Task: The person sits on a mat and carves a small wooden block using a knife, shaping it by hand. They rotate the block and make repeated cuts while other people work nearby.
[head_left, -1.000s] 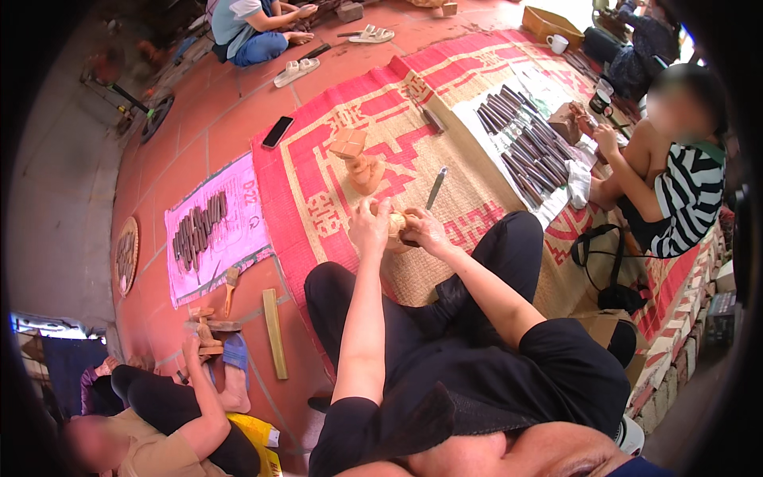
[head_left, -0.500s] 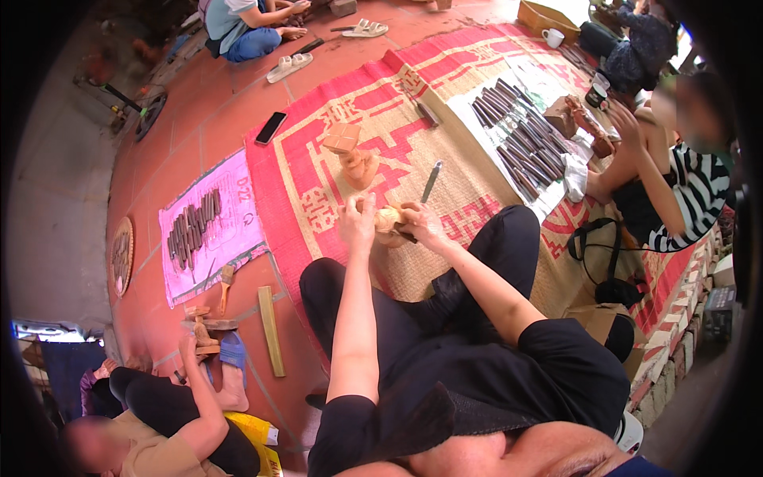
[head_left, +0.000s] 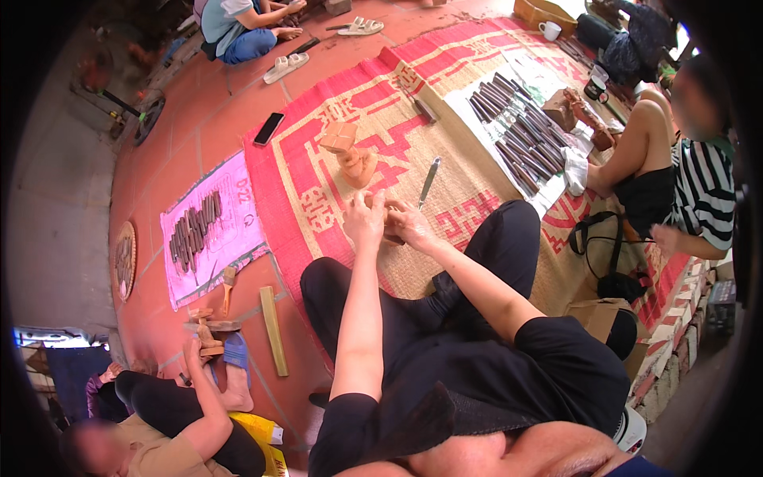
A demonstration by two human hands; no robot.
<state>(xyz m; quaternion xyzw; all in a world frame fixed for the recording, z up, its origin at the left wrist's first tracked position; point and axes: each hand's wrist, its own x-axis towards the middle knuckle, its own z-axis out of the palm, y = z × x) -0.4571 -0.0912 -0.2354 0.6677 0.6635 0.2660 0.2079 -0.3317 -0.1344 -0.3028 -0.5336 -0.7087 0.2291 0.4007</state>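
Observation:
Both my hands are close together above the mat, in front of my crossed legs. My left hand [head_left: 366,218] is closed around a small pale wood carving, now mostly hidden by the fingers. Against the same piece rests my right hand [head_left: 410,226], its fingers curled round a chisel. The chisel's grey blade [head_left: 429,183] sticks out beyond the knuckles, pointing away from me; its handle is covered by the hand. Just past my hands a larger wooden figure [head_left: 356,164] with a square block on top stands on the mat.
Rows of dark-handled chisels [head_left: 528,131] lie on white sheets at right, near a seated person in stripes. More tools [head_left: 195,226] lie on a pink cloth [head_left: 230,179] at left. A phone [head_left: 269,129], a brush [head_left: 228,288] and a wood strip [head_left: 273,330] lie around; another person sits lower left.
My hands have closed in over the carving, which showed between them before; my right hand has shifted slightly left. The striped-shirt person's raised hand has dropped from the knee.

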